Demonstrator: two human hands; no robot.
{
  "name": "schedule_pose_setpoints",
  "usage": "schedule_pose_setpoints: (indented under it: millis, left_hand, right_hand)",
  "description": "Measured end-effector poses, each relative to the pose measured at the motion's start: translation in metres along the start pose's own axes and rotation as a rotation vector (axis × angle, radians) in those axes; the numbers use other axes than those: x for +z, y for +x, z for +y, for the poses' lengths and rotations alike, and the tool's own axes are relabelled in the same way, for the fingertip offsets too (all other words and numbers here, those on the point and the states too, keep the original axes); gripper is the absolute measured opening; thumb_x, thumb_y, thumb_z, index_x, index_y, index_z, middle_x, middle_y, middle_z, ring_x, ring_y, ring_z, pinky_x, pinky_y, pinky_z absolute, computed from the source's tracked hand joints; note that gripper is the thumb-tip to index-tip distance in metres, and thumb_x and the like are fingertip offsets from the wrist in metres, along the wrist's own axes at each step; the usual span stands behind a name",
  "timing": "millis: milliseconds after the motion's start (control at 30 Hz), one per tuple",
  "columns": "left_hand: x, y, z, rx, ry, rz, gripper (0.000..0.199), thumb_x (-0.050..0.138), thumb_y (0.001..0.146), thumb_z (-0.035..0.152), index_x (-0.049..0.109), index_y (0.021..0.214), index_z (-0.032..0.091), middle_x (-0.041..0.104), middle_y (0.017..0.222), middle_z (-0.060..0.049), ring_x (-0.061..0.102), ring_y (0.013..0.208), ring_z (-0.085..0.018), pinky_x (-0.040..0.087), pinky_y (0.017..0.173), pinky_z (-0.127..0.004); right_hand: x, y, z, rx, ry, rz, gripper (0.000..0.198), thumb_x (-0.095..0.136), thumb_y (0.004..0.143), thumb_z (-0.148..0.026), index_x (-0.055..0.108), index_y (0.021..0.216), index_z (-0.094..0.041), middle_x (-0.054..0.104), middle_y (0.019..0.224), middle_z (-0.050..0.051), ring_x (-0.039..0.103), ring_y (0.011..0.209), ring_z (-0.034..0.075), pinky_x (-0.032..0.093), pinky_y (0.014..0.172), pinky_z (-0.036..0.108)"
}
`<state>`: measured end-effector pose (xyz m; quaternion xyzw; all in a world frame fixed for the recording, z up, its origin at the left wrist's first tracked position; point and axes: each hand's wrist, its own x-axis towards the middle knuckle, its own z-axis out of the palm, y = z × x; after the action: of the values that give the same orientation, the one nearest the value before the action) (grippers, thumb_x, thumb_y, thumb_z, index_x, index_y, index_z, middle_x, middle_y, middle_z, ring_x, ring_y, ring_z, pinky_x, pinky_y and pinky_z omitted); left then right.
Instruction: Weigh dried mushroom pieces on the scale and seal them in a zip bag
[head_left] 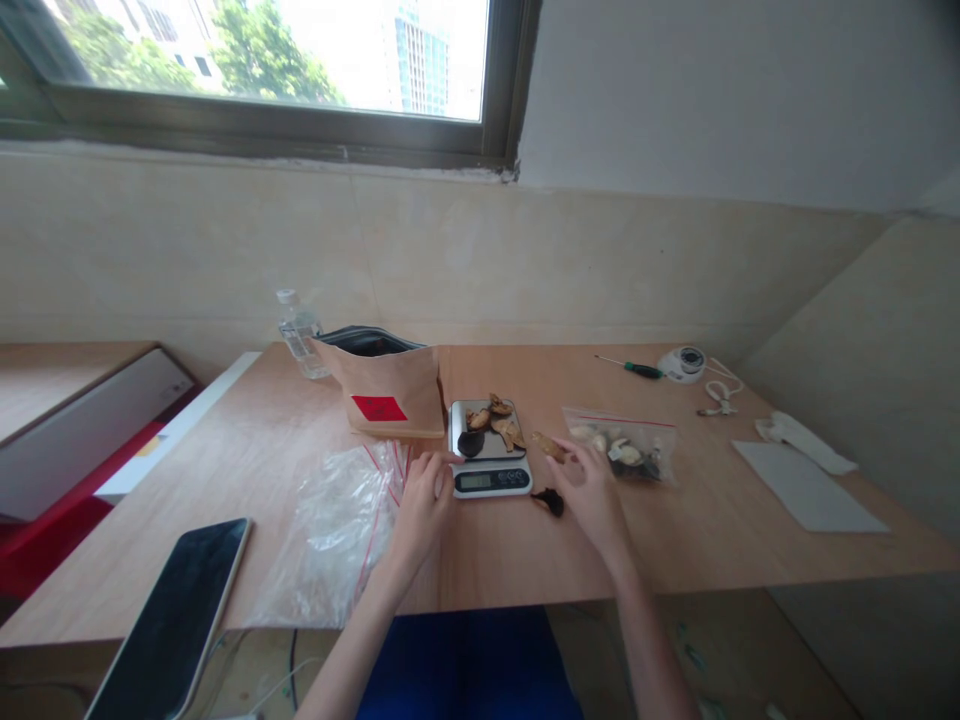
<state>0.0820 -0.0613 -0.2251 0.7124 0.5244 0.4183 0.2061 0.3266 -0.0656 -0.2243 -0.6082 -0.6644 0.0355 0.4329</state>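
A small digital kitchen scale (489, 481) lies on the table with several brown dried mushroom pieces (506, 432) and a dark, rounded piece (471, 443) on its metal pan. My left hand (427, 500) is at the scale's left edge, index finger stretched towards the pan and the other fingers partly bent, holding nothing that I can see. To the right of the pan, my right hand (587, 497) pinches a light-brown dried mushroom piece (549, 445) just off the scale. Below that hand, a black shrivelled piece (551, 501) rests on the wood.
A kraft pouch (397, 390) with its top open stands behind the scale, beside a clear bottle (300, 335). Clear zip bags (330, 530) and a tablet-like device (176, 610) lie left. Rightward are a filled zip bag (626, 448), screwdriver (641, 370), white camera (681, 365) and paper (806, 490).
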Motion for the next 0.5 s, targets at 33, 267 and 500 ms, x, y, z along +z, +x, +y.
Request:
schedule_pose_setpoints:
  millis: [33,267,500]
  left_hand:
    - [-0.001,-0.001,0.0,0.008,-0.002,0.0,0.023,0.039,0.086,0.012,0.06,0.091,0.02,0.061,0.092,-0.005,0.056,0.092,-0.02,0.044,0.083,-0.036]
    - [0.013,-0.015,0.013,0.037,-0.057,-0.098,0.022,0.04,0.087,0.012,0.058,0.096,0.021,0.06,0.098,-0.005,0.055,0.098,-0.02,0.044,0.087,-0.037]
    - [0.068,-0.018,0.053,0.21,0.011,-0.331,0.038,0.048,0.083,0.01,0.046,0.12,0.019,0.054,0.118,-0.009,0.048,0.11,-0.023,0.042,0.094,-0.039]
  right_hand:
    - [0.001,0.001,0.0,0.002,0.0,0.004,0.029,0.05,0.087,-0.039,0.062,0.102,-0.017,0.064,0.097,0.01,0.056,0.09,0.024,0.044,0.083,0.039]
    - [0.0,-0.006,0.016,0.108,0.025,0.01,0.033,0.051,0.085,-0.041,0.061,0.104,-0.017,0.062,0.096,0.01,0.055,0.081,0.022,0.046,0.078,0.037]
    - [0.003,-0.015,0.033,0.131,-0.005,0.005,0.035,0.049,0.085,-0.044,0.062,0.103,-0.016,0.062,0.094,0.012,0.057,0.082,0.024,0.047,0.078,0.04]
